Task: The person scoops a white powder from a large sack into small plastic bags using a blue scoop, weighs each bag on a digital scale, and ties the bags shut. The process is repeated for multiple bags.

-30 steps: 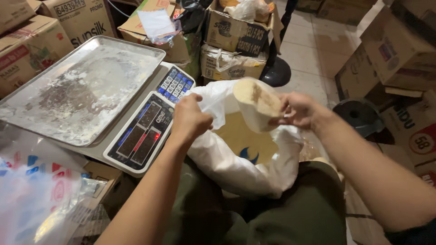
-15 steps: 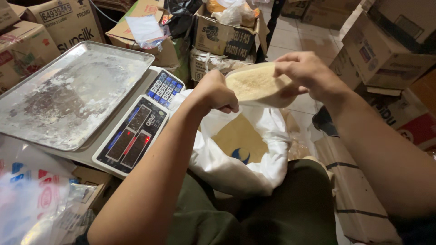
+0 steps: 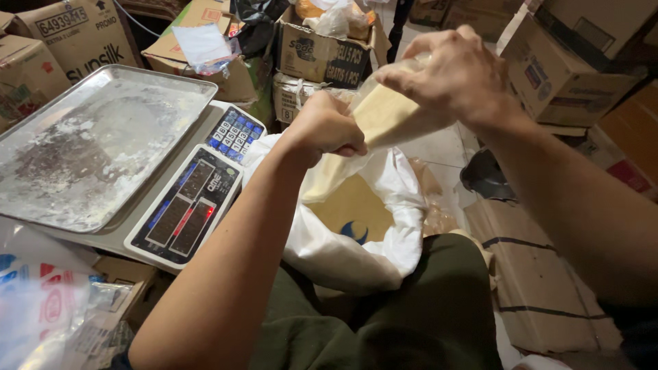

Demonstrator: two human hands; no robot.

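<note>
We hold a small clear plastic bag [image 3: 384, 116] filled with pale yellow powder up in front of us, above the open white sack [image 3: 370, 240] that rests against our lap. Our left hand [image 3: 327, 127] is curled into a fist around the lower, near end of the bag, fingers closed tight on the plastic. Our right hand [image 3: 456, 75] grips the upper end, the fingers bent over and pinching the plastic where the bag's top is gathered. The bag lies tilted between the two hands, higher on the right. Beneath it, the sack's mouth is rolled open, and we see the same yellowish powder inside.

To our left stands an electronic weighing scale [image 3: 195, 205] with a dark display panel and a blue-and-white keypad. Its metal tray [image 3: 103, 144] is dusted with white powder and carries nothing else. In the lower left corner lie some printed clear plastic bags [image 3: 48, 308]. Cardboard boxes [image 3: 322, 48] crowd the floor ahead and to the right of us, some open and stuffed with packages.
</note>
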